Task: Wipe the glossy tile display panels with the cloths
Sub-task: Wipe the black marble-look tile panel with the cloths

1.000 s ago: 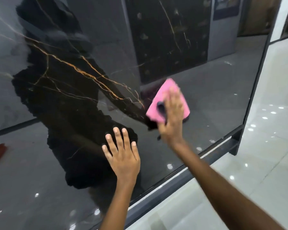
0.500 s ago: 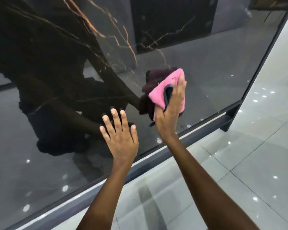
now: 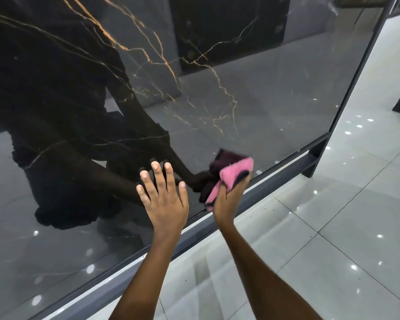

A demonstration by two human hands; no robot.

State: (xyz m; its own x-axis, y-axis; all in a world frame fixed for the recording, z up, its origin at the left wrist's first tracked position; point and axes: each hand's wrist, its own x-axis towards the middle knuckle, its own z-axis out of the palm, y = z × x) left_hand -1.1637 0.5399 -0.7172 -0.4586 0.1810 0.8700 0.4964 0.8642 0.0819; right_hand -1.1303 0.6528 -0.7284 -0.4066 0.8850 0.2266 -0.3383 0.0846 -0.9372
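Pink cloth (image 3: pixel 231 175), soft and crumpled, with a darker layer folded into it, is gripped in the right hand (image 3: pixel 226 200), whose fingers are curled around the bundle. The hand presses it against the lowest strip of the glossy black tile panel with thin gold veins (image 3: pixel 217 88), just above the dark grey metal frame (image 3: pixel 275 176) that runs along the bottom edge. The left hand (image 3: pixel 164 199) lies flat on the same panel just beside it, fingers straight and spread, holding nothing.

The first risk, as I judge it, comes from this left hand: bare skin on such a mirror-like surface will probably leave finger marks, so that spot must be wiped again afterwards. The second risk is at the frame. If the cloth goes too low it can catch on the metal edge, or pick up dust from the ledge and pull it back over the tile as streaks. The bundle also looks loose, so a corner may slip out of the grip during a fast stroke.

The panel is hard, flat and very smooth; it reflects the person and the room clearly. Fine scratch-like lines appear near the gold veins, but I cannot tell if they are dirt or pattern. The pale polished floor tiles (image 3: pixel 333 239) below shine with small light spots.
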